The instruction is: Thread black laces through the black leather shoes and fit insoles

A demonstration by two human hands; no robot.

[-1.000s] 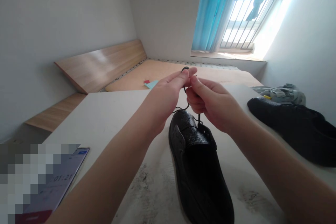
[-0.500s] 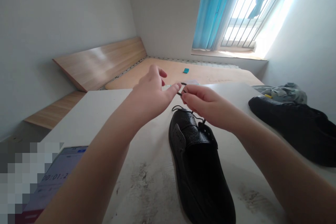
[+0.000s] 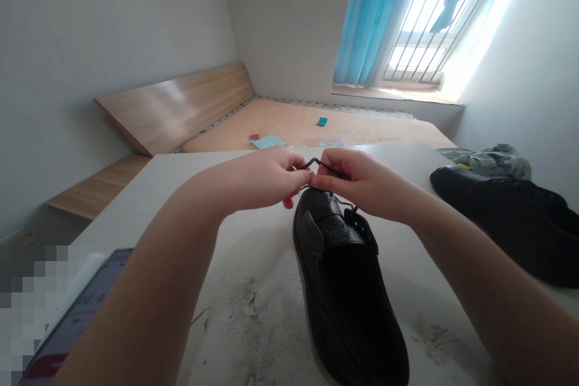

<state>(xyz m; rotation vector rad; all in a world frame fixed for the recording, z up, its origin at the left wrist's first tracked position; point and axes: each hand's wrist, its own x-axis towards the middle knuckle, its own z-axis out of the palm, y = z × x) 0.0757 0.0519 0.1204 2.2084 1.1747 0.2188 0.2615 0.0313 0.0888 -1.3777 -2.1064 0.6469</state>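
A black leather shoe (image 3: 348,289) stands on the white table, its toe pointing away from me and its side flaps spread apart. Just above the toe, a thin black shoelace (image 3: 314,161) arches between my two hands. My left hand (image 3: 275,178) pinches the lace from the left with fingers curled. From the right, my right hand (image 3: 350,178) grips it between thumb and bent fingers. The two thumbs nearly meet. Part of the lace runs from below my right hand to the eyelets on the shoe's right flap.
A second black shoe (image 3: 506,217) lies to the right, beside grey-green cloth (image 3: 502,161). A phone (image 3: 76,313) showing a timer is at the left, partly behind my left arm. Beyond the white table (image 3: 244,247) is a bed (image 3: 375,126) holding small flat items.
My left hand has come down and closed on the lace beside my right hand. Before, it was raised with its fingers spread. The shoe stays in place.
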